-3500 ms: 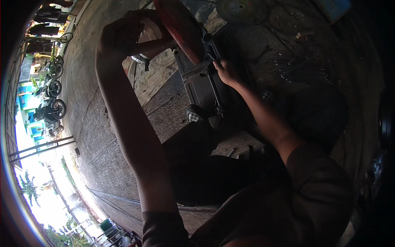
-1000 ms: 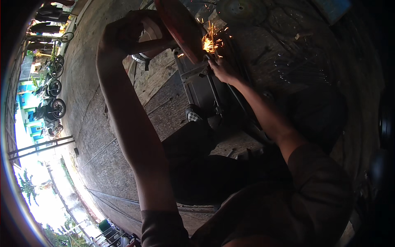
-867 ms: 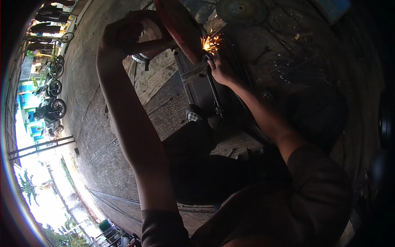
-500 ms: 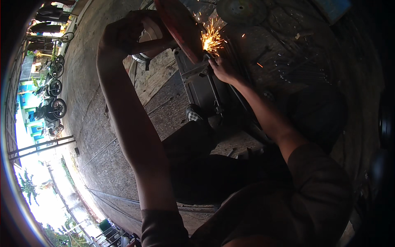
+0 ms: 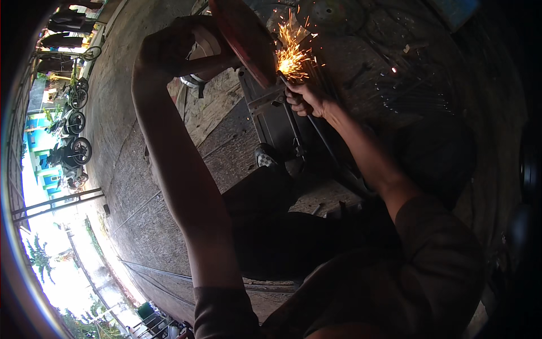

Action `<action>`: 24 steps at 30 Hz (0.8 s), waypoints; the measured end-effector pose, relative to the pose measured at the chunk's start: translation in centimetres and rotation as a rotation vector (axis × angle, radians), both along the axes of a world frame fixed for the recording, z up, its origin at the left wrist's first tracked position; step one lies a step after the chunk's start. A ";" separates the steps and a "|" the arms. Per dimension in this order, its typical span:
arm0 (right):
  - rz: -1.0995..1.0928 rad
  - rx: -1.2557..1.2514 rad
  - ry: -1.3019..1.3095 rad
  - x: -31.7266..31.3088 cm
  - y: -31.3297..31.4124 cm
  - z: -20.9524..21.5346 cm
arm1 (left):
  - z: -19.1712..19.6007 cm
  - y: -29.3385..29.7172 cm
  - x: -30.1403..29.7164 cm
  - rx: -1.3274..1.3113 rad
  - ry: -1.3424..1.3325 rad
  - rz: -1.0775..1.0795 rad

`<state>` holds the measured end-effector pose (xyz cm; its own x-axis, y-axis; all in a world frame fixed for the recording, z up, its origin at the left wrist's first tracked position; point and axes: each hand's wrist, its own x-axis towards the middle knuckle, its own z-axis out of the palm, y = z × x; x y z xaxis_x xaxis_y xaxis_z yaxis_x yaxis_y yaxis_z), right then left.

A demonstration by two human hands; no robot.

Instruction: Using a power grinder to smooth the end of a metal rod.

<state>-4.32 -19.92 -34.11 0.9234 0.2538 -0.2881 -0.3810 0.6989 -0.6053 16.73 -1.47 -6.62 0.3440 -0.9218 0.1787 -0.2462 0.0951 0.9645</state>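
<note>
My left hand (image 5: pixel 176 40) is wrapped around the pale handle (image 5: pixel 208 44) of a cut-off saw, though much of the hand lies in shadow. The saw's reddish disc guard (image 5: pixel 244 44) stands tilted above its dark metal base (image 5: pixel 271 116). Just right of the guard, my right hand (image 5: pixel 306 100) is closed round a thin dark metal rod (image 5: pixel 323 135). That rod's far end reaches the lower edge of the guard, where bright orange sparks (image 5: pixel 291 61) spray up and away. The cutting edge itself is hidden by the guard and the glare.
A bundle of thin rods (image 5: pixel 415 100) lies on the ground to the right. Farther off is a round dark metal disc (image 5: pixel 328 12). My shoe (image 5: pixel 265 155) rests close to the saw base. Parked motorcycles (image 5: pixel 76 151) line the far left, beyond the concrete floor (image 5: pixel 127 152).
My right hand has shifted slightly and its fingers now curl visibly round the rod. The spark spray has grown taller and wider. My left hand and the saw have hardly moved.
</note>
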 end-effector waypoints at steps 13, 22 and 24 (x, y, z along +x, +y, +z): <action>0.100 0.490 -0.147 0.0 0.4 -1.5 | -0.3 -0.3 0.1 0.083 0.163 0.220; -0.377 -1.048 -0.060 1.5 2.5 -1.4 | -1.5 0.8 1.9 0.054 0.133 0.189; -0.475 -1.242 -0.152 1.7 3.3 -1.9 | -1.8 1.5 2.6 -0.028 0.072 0.165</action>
<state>-2.66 -16.59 -35.98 0.8918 -0.4519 0.0207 -0.1284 -0.2968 -0.9463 19.34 0.02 -8.39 0.5027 -0.8469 0.1732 -0.1909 0.0866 0.9778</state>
